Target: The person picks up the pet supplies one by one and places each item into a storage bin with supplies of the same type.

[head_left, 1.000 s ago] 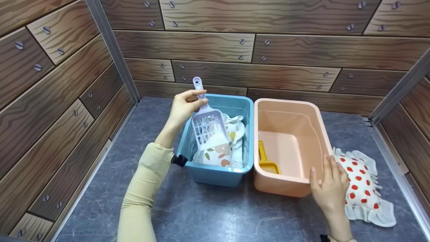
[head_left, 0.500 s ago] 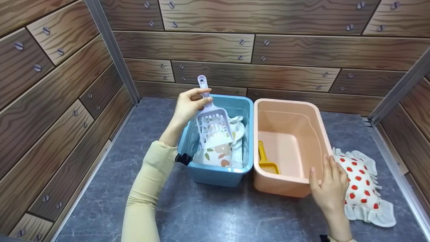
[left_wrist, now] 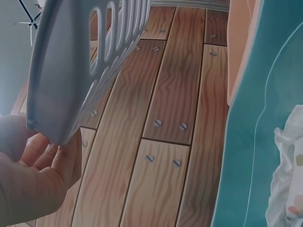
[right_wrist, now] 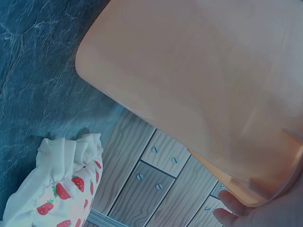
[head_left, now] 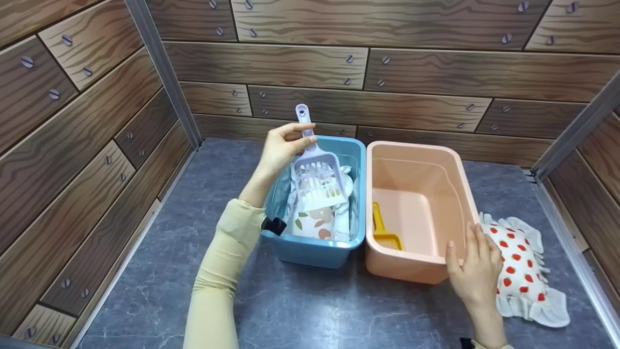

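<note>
My left hand [head_left: 286, 148] pinches the handle of a pale lilac slotted litter scoop [head_left: 319, 178] and holds it above the blue bin [head_left: 310, 245]. The scoop's blade hangs downward, over a white ruffled cloth item with a fruit-and-leaf print [head_left: 315, 223] in that bin. In the left wrist view the scoop [left_wrist: 61, 71] fills the upper left, with the fingers at its handle end. My right hand [head_left: 477, 271] rests on the near right corner of the peach bin [head_left: 407, 261], fingers fairly straight along its rim. A small yellow scoop [head_left: 386, 232] lies inside the peach bin.
The two bins stand side by side on a dark marbled surface [head_left: 160, 271]. Right of the peach bin lies a white ruffled pillow with strawberries [head_left: 520, 266], close to my right hand. Wood-patterned panels [head_left: 310, 68] with metal corner posts enclose the left, back and right.
My left hand has carried the lilac scoop to the right and slightly up, over the blue bin. My right hand has stayed on the peach bin's corner.
</note>
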Available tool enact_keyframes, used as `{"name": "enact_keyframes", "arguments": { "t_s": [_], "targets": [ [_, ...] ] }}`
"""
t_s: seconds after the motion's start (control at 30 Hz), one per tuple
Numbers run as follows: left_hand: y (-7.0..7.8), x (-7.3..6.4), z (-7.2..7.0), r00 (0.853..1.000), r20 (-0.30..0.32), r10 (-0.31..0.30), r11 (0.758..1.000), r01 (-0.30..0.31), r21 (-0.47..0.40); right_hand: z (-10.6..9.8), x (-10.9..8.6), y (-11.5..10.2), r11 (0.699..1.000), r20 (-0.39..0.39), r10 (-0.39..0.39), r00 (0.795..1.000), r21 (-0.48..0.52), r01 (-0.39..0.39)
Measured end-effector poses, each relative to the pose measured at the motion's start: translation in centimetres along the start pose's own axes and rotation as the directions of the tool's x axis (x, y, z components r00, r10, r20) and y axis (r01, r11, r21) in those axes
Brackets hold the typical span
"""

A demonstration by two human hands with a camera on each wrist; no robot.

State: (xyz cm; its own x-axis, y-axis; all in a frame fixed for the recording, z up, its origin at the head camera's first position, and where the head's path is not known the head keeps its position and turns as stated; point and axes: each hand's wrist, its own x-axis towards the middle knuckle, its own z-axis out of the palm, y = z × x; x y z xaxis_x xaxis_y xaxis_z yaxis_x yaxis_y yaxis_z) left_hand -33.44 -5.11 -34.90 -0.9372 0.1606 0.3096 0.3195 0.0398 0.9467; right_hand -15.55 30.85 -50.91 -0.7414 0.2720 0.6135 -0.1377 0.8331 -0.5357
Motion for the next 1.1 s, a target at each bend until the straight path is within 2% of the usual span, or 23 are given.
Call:
{"name": "enact_keyframes", "arguments": {
  "t_s": [0.63, 1.1],
  "targets": [
    [0.6, 0.3, 1.3, 1.000, 0.019, 0.019, 1.000, -0.018, -0.025, -0.1, 0.1, -0.1, 1.000, -0.002, -0.009, 1.000, 0.004, 0.009],
    [0.7, 0.5, 2.6, 0.999, 0.045, 0.000, 0.999, 0.002, -0.041, 0.0, 0.0, -0.1, 1.000, -0.011, -0.018, 1.000, 0.009, 0.018]
  ]
}}
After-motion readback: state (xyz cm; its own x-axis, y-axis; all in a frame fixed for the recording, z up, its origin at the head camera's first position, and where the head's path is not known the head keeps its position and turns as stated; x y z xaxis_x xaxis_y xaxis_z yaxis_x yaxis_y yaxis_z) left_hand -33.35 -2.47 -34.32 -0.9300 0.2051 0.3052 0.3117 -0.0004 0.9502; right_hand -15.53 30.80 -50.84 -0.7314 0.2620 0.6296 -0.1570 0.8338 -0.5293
